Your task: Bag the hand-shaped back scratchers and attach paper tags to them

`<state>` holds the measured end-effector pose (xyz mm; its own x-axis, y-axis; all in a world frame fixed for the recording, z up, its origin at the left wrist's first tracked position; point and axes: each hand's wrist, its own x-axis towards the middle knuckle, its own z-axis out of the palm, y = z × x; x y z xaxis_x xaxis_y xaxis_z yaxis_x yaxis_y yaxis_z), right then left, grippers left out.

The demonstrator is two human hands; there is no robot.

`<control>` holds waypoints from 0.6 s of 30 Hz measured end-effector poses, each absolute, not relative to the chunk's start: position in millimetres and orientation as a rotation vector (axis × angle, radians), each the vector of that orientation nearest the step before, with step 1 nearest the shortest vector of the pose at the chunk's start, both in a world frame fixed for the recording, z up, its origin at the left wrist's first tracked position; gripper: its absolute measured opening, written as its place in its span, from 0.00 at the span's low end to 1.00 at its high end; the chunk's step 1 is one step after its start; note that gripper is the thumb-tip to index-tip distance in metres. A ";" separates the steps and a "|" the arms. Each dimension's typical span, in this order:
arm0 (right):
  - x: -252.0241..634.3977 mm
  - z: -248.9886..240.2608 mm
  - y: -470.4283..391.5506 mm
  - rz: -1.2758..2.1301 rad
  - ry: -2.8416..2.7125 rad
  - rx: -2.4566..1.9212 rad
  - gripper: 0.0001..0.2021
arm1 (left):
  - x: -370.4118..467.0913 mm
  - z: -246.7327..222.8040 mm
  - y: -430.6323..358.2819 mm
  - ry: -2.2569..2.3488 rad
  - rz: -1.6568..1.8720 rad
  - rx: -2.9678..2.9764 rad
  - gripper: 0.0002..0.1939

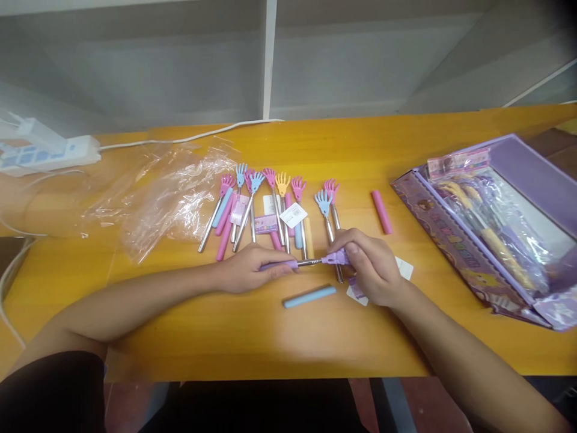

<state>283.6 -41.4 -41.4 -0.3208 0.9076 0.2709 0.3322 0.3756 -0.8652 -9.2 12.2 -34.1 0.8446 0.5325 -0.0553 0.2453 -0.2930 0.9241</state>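
A purple back scratcher (310, 262) with a short metal rod lies sideways between my hands. My left hand (247, 268) is closed around its purple handle sleeve, and my right hand (370, 263) grips its hand-shaped purple head, which the fingers partly hide. Just below the rod rests a loose light-blue sleeve (309, 297). Beyond my hands lie several back scratchers, among them a blue one (324, 203) and a yellow one (282, 183), with loose sleeves and tags mixed in. A white tag (357, 294) shows under my right hand.
An open purple box (455, 252) with bagged back scratchers (491, 222) stands at the right. A pink sleeve (381, 211) lies left of it. Crumpled clear plastic bags (180, 195) spread over the left side. A white power strip (74, 153) with cables sits at the far left.
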 end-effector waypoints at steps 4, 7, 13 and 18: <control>286.4 -37.9 -41.7 0.849 -1.832 -1.133 0.14 | -9.3 -32.7 14.1 0.559 0.278 1.880 0.19; 284.7 -41.1 -41.9 0.914 -1.684 -1.203 0.14 | -10.1 -33.5 15.8 0.544 0.253 1.889 0.19; 277.9 -44.1 -34.8 1.137 -1.309 -1.197 0.12 | -11.2 -31.2 17.0 0.542 0.184 1.871 0.18; 275.8 -41.3 -28.4 1.204 -1.192 -1.142 0.14 | -12.7 -31.5 16.5 0.503 0.130 1.776 0.20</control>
